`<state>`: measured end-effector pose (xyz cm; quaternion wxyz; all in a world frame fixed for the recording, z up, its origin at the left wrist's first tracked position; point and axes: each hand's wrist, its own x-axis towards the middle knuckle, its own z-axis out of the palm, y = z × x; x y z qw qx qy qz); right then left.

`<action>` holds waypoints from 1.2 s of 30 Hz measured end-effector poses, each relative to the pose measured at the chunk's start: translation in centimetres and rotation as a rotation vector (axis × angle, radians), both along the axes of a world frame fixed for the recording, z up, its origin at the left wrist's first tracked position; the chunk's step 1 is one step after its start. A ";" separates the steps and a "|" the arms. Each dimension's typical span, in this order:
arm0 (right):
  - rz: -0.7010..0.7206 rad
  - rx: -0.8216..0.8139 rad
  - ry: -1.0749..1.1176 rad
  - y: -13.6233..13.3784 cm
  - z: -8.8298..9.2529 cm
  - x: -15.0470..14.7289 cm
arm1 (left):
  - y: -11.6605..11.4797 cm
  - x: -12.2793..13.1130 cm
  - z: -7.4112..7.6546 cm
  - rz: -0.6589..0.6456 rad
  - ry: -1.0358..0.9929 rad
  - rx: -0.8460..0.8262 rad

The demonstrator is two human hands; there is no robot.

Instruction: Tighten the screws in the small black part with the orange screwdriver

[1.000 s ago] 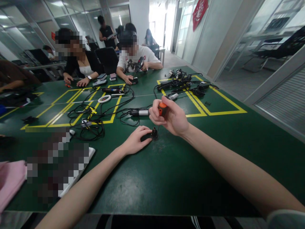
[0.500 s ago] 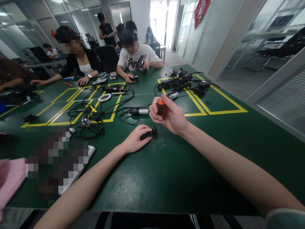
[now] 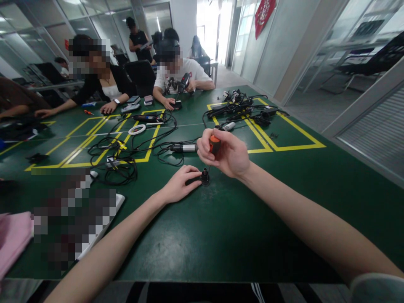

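My right hand [image 3: 224, 152] is closed around the orange and black handle of a screwdriver [image 3: 215, 144]. Its thin shaft points down to a small black round part [image 3: 205, 177] on the green table. This part has a short upright stub and a flat, disc-like base. My left hand [image 3: 180, 184] lies low on the table, fingers and thumb pinching the left side of the part. The screwdriver's tip meets the part's far right side, but the exact contact is too small to make out.
Beyond my hands lie a black and silver tool [image 3: 184, 148], tangled black cables [image 3: 118, 170], a white ring [image 3: 136, 129] and a cable pile [image 3: 235, 107]. Blurred-out devices [image 3: 107, 227] and pink cloth [image 3: 14, 240] are at left. Another person [image 3: 181, 75] holds a power drill [image 3: 183, 83] across the table.
The right hand has turned slightly about the screwdriver handle, its thumb lower now. My left hand stays on the black part. The whole view has shifted a little.
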<state>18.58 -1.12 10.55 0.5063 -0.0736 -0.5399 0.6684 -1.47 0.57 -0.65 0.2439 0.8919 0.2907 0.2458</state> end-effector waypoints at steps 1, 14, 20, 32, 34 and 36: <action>-0.010 0.000 -0.006 0.1 0.1 0.0 | 0.0 0.0 0.0 -0.001 0.002 0.002; -0.026 0.003 -0.028 0.2 -0.2 0.0 | -0.2 0.0 0.2 0.004 -0.015 0.021; -0.036 -0.046 -0.087 0.3 0.2 -0.1 | -0.1 0.0 0.0 0.003 -0.012 0.029; -0.031 -0.009 -0.044 0.0 0.0 0.0 | -0.3 -0.1 0.1 -0.005 -0.009 0.025; -0.039 -0.001 -0.056 0.1 0.2 -0.1 | -0.3 -0.1 0.1 -0.011 0.000 0.020; -0.047 -0.002 -0.063 0.1 0.3 -0.1 | -0.3 0.0 0.2 -0.008 0.001 0.016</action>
